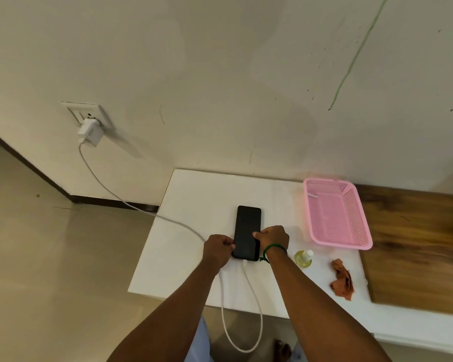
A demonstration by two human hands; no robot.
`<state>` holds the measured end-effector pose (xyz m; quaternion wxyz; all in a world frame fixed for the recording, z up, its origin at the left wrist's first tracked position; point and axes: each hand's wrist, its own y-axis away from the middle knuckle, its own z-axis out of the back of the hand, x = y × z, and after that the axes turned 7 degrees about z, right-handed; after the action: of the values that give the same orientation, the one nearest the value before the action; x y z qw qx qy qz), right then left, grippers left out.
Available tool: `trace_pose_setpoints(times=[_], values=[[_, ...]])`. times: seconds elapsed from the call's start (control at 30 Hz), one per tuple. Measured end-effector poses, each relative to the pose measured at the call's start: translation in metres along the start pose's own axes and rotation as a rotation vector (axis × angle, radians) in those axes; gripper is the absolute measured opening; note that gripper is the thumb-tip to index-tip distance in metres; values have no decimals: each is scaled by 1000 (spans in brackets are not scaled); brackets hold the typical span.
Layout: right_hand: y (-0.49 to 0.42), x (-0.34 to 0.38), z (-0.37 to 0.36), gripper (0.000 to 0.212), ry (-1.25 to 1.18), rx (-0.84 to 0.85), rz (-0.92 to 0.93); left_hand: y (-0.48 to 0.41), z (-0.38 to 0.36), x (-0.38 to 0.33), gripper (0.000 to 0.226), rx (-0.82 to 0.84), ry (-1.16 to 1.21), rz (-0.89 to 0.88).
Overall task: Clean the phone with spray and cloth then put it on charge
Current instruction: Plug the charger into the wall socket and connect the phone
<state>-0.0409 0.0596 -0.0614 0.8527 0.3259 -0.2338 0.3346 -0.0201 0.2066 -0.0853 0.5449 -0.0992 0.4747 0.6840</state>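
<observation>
A black phone (247, 228) lies screen up on the white table top (194, 194). My left hand (218, 250) grips its left edge near the bottom. My right hand (272, 237) grips its right edge, thumb on the screen. A white cable (243, 270) is plugged into the phone's bottom end, loops off the table's front edge and runs back to a white charger (89, 131) in the wall socket (89, 114). A small spray bottle (304, 258) of yellowish liquid stands right of my right wrist. A crumpled orange-brown cloth (341, 279) lies further right.
A pink plastic basket (336, 215) sits at the back right of the white top, with a small white item inside. A wooden surface (416, 244) adjoins on the right. The wall stands close behind the table; tiled floor lies to the left.
</observation>
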Motion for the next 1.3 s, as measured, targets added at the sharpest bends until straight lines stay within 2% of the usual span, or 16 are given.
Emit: trace_pose_setpoints(times=[0.77, 0.97, 1.1, 1.17, 1.23, 1.3], values=[[-4, 0, -2, 36, 76, -25, -49, -9, 4, -7, 20, -25, -202, -12], [-10, -4, -10, 41, 150, -48, -8, -3, 8, -13, 17, -19, -156, 55], [-13, -6, -15, 45, 242, -47, 27, -1, 11, -12, 23, -24, -179, 31], [-10, -3, -14, 46, 263, -65, 43, -2, 15, -11, 17, -16, -172, 24], [-4, 5, -13, 42, 261, -108, 81, -4, 30, -11, 23, -11, -71, 30], [3, 23, -14, 33, 257, -136, 159, -1, 62, -16, 27, -111, 47, 20]])
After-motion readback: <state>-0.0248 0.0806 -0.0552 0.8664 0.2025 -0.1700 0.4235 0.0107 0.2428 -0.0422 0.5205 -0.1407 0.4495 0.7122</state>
